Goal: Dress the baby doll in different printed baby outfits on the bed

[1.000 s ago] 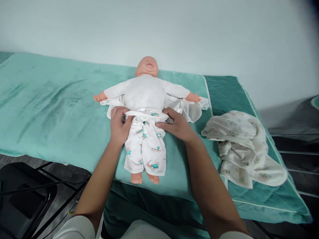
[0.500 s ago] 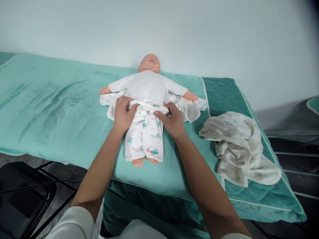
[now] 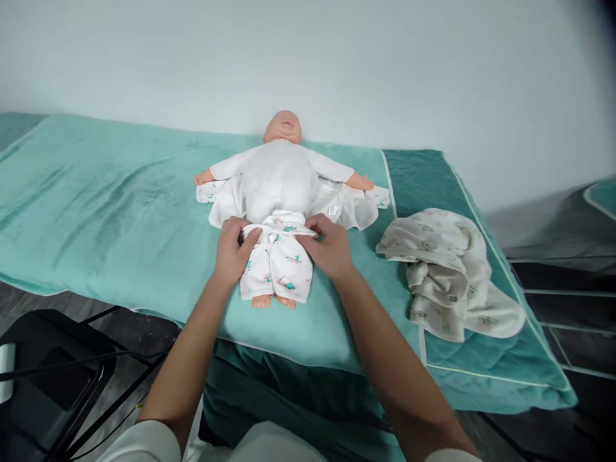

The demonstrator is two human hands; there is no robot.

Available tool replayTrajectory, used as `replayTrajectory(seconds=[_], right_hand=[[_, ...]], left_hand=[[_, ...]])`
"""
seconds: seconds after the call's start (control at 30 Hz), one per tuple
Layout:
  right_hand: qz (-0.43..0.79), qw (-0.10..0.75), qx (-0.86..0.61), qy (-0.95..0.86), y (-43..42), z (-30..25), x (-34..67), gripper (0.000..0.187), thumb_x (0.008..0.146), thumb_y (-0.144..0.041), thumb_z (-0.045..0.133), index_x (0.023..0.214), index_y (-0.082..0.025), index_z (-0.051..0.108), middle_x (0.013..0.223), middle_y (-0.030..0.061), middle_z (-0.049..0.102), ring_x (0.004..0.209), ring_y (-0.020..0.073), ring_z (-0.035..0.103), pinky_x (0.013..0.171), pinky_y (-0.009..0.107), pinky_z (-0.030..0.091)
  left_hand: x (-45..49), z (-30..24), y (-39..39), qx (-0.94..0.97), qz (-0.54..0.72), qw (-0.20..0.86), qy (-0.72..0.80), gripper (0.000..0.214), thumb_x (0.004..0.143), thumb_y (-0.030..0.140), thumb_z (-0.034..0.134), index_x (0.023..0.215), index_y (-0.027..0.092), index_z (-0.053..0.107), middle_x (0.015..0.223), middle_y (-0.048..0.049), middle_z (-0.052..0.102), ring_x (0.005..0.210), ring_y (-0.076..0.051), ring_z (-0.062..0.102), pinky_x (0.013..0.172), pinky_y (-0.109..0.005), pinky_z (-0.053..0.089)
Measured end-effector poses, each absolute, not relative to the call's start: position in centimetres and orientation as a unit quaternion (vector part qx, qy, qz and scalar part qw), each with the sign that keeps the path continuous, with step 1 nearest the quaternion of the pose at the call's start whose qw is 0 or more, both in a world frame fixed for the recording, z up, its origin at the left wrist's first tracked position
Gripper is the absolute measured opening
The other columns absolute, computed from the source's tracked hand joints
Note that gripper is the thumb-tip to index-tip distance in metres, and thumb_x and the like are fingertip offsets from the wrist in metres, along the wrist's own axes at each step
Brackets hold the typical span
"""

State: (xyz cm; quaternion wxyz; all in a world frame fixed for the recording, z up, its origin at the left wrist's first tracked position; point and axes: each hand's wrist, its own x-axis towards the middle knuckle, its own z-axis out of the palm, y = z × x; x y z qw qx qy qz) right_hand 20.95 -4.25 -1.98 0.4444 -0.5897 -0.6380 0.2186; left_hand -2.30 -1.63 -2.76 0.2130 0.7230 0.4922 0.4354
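Green plush bed cover [image 3: 106,186] at far left, creased; could ruck or slide if dragged along by a hard tug. Next, white open garment with printed cuffs [image 3: 230,200], spread beneath the outstretched arms of a bald baby doll in a white long-sleeved top [image 3: 282,176], on its back; liable to get tucked in by accident if gathered up by stray fingers. Left hand [image 3: 231,250] curled, pinching one end of the folded waistband [image 3: 283,224] of white trousers with teal cartoon prints [image 3: 289,269] (other fingers partly hidden). Trousers around the doll's legs, band just below the rounded belly; likely to snag there, or sit skewed, if pulled harder on one side. Right hand [image 3: 331,248] pinching the opposite end; at risk of slipping through too light a hold. Farther right, crumpled cream printed cloth [image 3: 447,269], well apart; could be shoved by a careless elbow.
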Motion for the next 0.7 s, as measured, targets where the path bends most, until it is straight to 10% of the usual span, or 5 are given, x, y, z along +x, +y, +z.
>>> replayTrajectory(seconds=[0.33, 0.7], right_hand=[[0.343, 0.380, -0.571, -0.641, -8.9, -1.7, 20.5, 0.075, 0.068, -0.061, 0.085, 0.124, -0.023, 0.051, 0.119, 0.0095, 0.067, 0.106, 0.0294, 0.063, 0.090, 0.043, 0.052], [0.242, 0.335, -0.653, -0.635, -7.1, -1.3, 19.4, 0.035, 0.082, -0.055, 0.069, 0.086, -0.025, 0.051, 0.083, 0.0012, 0.064, 0.078, 0.0219, 0.056, 0.071, 0.034, 0.038]], left_hand=[[-2.9, -1.0, -2.1, 0.755, 0.395, 0.224, 0.473, 0.033, 0.099, 0.049, 0.058, 0.079, 0.023, 0.055, 0.078, -0.0013, 0.058, 0.080, -0.019, 0.052, 0.076, -0.034, 0.041], [-5.1, 1.7, -4.5, 0.825, 0.254, 0.226, 0.451, 0.035, 0.087, 0.053, 0.073, 0.099, 0.022, 0.065, 0.095, -0.0061, 0.067, 0.094, -0.026, 0.060, 0.084, -0.039, 0.048]])
